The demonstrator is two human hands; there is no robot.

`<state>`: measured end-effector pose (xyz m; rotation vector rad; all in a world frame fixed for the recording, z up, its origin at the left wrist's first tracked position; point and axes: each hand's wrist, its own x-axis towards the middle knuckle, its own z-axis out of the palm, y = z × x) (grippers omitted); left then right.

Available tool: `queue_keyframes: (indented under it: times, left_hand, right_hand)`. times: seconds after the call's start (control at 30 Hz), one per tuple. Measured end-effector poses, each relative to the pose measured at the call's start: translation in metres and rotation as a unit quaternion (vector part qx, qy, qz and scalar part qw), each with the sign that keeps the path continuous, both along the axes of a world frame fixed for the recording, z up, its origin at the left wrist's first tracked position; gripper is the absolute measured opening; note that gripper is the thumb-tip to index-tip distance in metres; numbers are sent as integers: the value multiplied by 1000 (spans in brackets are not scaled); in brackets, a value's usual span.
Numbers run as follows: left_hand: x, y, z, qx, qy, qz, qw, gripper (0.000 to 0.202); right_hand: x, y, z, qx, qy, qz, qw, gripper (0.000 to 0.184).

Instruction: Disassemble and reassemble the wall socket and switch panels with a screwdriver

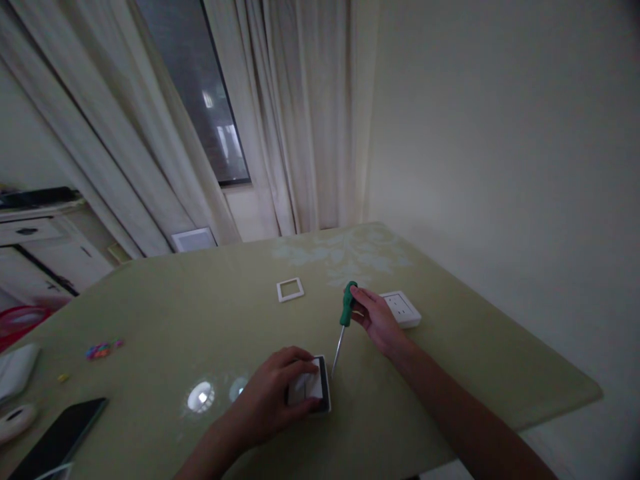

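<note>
My left hand (273, 393) rests on a white wall switch with a dark frame (313, 390), fingers curled over its near side and holding it on the table. My right hand (377, 323) grips a green-handled screwdriver (345, 317), whose metal shaft slants down with the tip close to the switch's right edge. A white socket plate (403, 308) lies just behind my right hand. A loose white square frame (290, 289) lies farther back on the table.
The green table (200, 320) meets a bare wall on the right and curtains behind. At the left lie a black phone (60, 437), white objects (15, 373) and small coloured bits (103, 349). A white cabinet (40, 247) stands at far left.
</note>
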<state>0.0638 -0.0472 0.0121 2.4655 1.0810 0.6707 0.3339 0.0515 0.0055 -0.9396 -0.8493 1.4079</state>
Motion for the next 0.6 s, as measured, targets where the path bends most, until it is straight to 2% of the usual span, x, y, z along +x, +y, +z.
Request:
queue_keyframes:
  times: [0.13,0.47,0.6]
  left_hand:
    - [-5,2,-10,4,10,12,1000,40]
    - [-3,-10,-11,57,41,23,997,44]
    - [-3,-12,-18,124,68,3,990,40]
  right_hand:
    - [1,0,0,-7,0,-1,1000,48]
    - [2,0,2,-14,9,-9,1000,48]
    - [2,1,3,-11,11,-10,1000,48]
